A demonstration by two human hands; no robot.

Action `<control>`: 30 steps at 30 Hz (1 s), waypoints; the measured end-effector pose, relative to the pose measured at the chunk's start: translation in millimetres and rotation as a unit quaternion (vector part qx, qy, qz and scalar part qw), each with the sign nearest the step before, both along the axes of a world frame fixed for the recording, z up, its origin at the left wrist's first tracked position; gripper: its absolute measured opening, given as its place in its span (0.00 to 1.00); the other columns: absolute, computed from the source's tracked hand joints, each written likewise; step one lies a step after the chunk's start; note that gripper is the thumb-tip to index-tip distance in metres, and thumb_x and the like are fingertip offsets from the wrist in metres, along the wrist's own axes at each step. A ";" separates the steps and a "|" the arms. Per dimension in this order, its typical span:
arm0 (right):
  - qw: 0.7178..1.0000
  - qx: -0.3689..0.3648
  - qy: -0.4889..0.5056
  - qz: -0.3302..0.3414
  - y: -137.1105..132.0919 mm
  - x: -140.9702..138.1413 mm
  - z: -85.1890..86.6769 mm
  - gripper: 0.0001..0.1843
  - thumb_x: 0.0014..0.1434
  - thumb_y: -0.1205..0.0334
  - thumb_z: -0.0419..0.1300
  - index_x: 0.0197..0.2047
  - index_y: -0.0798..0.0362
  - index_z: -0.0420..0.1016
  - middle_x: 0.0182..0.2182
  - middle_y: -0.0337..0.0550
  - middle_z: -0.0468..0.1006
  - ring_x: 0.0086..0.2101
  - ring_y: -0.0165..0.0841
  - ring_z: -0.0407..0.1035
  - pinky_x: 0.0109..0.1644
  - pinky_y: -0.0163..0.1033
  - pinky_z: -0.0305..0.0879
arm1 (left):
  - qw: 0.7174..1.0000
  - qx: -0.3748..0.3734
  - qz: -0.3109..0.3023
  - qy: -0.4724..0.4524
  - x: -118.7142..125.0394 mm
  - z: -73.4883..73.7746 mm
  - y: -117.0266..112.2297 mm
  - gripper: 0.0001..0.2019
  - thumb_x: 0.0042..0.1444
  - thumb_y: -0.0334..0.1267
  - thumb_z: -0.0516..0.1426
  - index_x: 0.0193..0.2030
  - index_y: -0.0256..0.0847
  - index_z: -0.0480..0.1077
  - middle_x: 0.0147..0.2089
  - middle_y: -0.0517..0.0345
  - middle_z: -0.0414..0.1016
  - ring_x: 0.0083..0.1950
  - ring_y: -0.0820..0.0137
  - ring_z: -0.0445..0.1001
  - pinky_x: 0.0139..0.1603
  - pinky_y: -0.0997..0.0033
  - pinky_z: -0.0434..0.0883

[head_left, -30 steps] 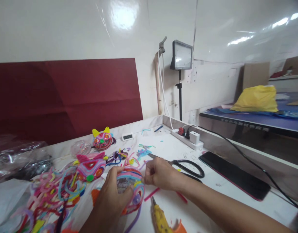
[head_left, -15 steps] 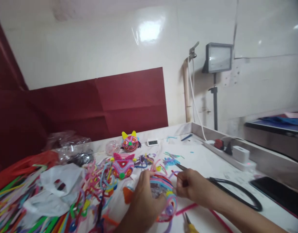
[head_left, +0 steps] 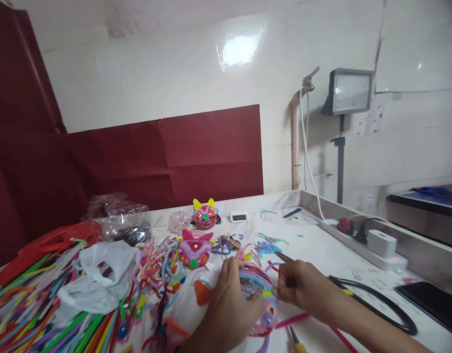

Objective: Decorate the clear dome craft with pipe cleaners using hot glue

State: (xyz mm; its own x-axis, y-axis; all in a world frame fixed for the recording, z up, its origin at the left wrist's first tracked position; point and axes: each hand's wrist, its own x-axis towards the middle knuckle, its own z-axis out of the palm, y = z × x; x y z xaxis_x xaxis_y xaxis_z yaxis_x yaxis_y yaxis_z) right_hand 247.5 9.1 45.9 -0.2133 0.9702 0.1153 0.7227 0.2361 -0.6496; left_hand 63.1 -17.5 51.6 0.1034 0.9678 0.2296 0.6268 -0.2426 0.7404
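My left hand [head_left: 231, 304] is closed round a rounded craft piece [head_left: 253, 269] made of bent, coloured pipe cleaners, with a clear middle and a purple bead near its lower end. At the right edge of this piece, my right hand [head_left: 297, 284] is pinched; what its fingertips grip is too small to make out. Behind the right hand a dark pointed metal tip [head_left: 283, 256] shows, and a black looped handle [head_left: 380, 299] lies on the other side of the wrist. Below the hands is a yellow-handled pointed tool [head_left: 297, 343], partly cut off by the frame.
Two finished-looking pipe-cleaner animal faces, one pink-eared [head_left: 194, 251] and one yellow-eared [head_left: 205, 215], stand behind. Loose pipe cleaners [head_left: 75, 328] and a white plastic bag [head_left: 108, 262] cover the left. A small digital display [head_left: 238, 217], power strip [head_left: 365, 245] and phone [head_left: 432, 301] are around.
The whole view has shifted, so everything sits a little farther right. Both hands keep nearly the same hold on the craft piece.
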 end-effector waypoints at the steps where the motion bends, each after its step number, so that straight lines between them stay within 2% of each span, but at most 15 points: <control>1: 1.000 0.001 -0.008 -0.001 -1.0 -0.2 0.7 0.09 0.47 0.69 0.59 0.18 0.52 0.66 0.19 0.36 0.71 0.25 0.29 0.65 0.28 0.32 0.54 | 1.000 -0.002 0.000 0.000 0.0 0.2 -0.2 0.21 0.43 0.29 0.56 0.47 0.41 0.63 0.50 0.51 0.71 0.55 0.59 0.69 0.57 0.62 0.63; 7: 0.999 0.004 -0.032 -0.019 -5.2 -1.5 3.3 0.09 0.47 0.69 0.59 0.19 0.51 0.67 0.19 0.36 0.72 0.25 0.29 0.65 0.28 0.32 0.54 | 1.000 0.007 -0.007 0.011 1.2 -0.1 -0.5 0.19 0.45 0.30 0.55 0.47 0.40 0.63 0.51 0.49 0.70 0.56 0.59 0.68 0.58 0.62 0.62; 12: 0.999 0.008 -0.034 -0.013 -8.5 -3.1 9.3 0.08 0.47 0.70 0.59 0.19 0.51 0.68 0.19 0.36 0.73 0.25 0.29 0.65 0.28 0.31 0.54 | 0.999 0.015 0.012 0.039 3.3 1.0 -2.1 0.18 0.46 0.35 0.57 0.46 0.41 0.62 0.49 0.49 0.70 0.55 0.57 0.68 0.57 0.62 0.63; 18: 0.999 0.024 -0.031 -0.012 -13.3 -6.3 12.6 0.10 0.47 0.71 0.59 0.18 0.51 0.65 0.18 0.36 0.72 0.24 0.30 0.64 0.28 0.33 0.53 | 0.997 0.011 0.033 0.068 5.4 4.1 -3.9 0.18 0.46 0.36 0.57 0.46 0.42 0.62 0.49 0.48 0.72 0.55 0.55 0.69 0.57 0.58 0.64; 24: 0.998 0.043 -0.021 -0.028 -18.7 -9.0 10.3 0.07 0.47 0.71 0.60 0.20 0.51 0.70 0.21 0.37 0.75 0.25 0.30 0.65 0.30 0.33 0.54 | 0.997 0.052 0.012 0.053 1.4 -3.9 -0.2 0.17 0.47 0.35 0.54 0.46 0.42 0.62 0.47 0.49 0.73 0.52 0.57 0.72 0.54 0.58 0.67; 30: 0.998 0.045 -0.007 -0.040 -26.6 -11.6 13.8 0.05 0.48 0.70 0.62 0.24 0.52 0.74 0.23 0.37 0.78 0.26 0.30 0.69 0.30 0.32 0.54 | 0.993 0.112 0.023 0.042 -0.2 -11.1 5.8 0.16 0.46 0.36 0.53 0.45 0.42 0.64 0.45 0.51 0.74 0.51 0.56 0.73 0.53 0.57 0.69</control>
State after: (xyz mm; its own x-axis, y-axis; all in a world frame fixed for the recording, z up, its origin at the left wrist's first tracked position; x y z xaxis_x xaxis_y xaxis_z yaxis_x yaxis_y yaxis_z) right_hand 235.8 -17.5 59.7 -0.1372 0.9700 0.2005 0.7509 0.2339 -0.6176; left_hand 62.9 -11.7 40.4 0.0888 0.8980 0.4310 0.6986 -0.3646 0.6156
